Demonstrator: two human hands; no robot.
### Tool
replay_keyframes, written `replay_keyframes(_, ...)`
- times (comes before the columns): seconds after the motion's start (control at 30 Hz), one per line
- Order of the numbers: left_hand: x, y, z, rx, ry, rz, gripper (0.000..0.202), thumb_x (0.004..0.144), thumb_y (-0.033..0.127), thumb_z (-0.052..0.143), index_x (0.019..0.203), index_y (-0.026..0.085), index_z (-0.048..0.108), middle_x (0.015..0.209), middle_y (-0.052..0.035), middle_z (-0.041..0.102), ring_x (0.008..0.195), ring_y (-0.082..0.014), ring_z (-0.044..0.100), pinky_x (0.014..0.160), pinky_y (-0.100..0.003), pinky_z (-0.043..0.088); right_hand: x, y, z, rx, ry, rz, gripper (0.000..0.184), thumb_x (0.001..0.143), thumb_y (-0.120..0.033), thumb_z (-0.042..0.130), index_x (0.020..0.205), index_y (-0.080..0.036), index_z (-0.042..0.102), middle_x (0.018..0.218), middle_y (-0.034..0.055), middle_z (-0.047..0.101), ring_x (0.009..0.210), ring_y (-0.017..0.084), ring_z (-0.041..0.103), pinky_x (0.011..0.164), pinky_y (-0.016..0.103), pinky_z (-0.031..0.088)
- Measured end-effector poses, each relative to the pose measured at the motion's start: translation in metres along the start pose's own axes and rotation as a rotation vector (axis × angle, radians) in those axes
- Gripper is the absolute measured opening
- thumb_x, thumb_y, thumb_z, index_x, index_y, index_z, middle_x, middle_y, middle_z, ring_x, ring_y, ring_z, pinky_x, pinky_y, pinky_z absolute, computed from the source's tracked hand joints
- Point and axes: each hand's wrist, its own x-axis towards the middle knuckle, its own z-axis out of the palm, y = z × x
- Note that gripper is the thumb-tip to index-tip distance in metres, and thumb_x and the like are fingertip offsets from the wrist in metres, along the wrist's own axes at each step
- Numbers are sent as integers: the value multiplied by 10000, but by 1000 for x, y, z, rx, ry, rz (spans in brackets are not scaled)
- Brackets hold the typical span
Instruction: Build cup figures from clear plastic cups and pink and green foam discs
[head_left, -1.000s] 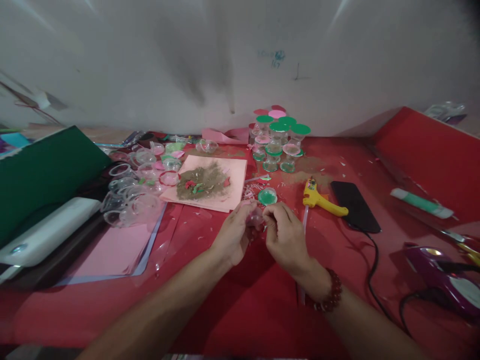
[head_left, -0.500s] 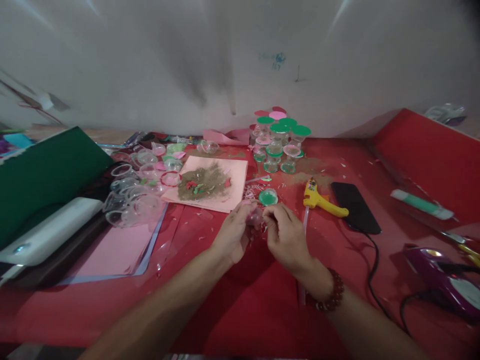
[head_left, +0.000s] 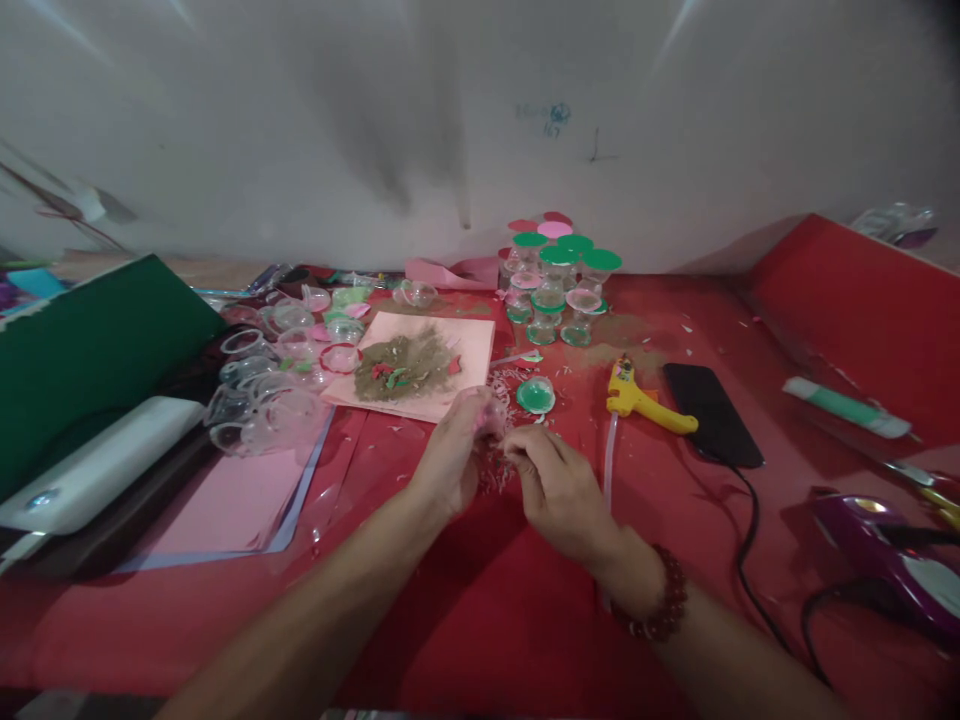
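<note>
Your left hand [head_left: 448,452]: closed, cup [head_left: 491,416] held; right hand [head_left: 561,488]: pinched, contents unclear. Seemingly done: capped stacks [head_left: 550,296], one o'clock; undone: loose cups [head_left: 264,400], nine o'clock.

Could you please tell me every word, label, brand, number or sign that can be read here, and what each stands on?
"167", probably, its last digit unsure: handwritten on the wall.
The written line just above it, ending in a dark scribble: too blurred to read.
Small marks on the yellow glue gun: too small to read.
I can make out no other lettering.
</note>
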Motion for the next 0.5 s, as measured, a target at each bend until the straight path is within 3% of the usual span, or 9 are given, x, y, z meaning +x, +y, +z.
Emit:
replay_keyframes(0.1,-4,-5,2,-21,-19,-43,219,721,324,719,826,189,582,634,60,529,552,-84,487,534,-202,411,2,4,-2,25,96,58,153,920,-98,460,890,-212,557,834,35,651,781,165,617,717,271,491)
replay_keyframes(0.27,-5,-8,2,-24,-25,-63,229,727,343,722,814,190,576,636,53,537,545,-83,494,529,-200,408,5,9,-6,89,232,178,108,906,-140,535,941,-226,591,845,12,676,783,152,642,734,263,509)
replay_keyframes(0.5,-3,-1,1,-33,38,54,152,767,301,663,779,174,582,669,41,534,572,-75,484,536,-193,404,8,13,-7,51,185,281,152,936,-201,504,975,-208,650,919,52,713,835,179,660,761,308,517)
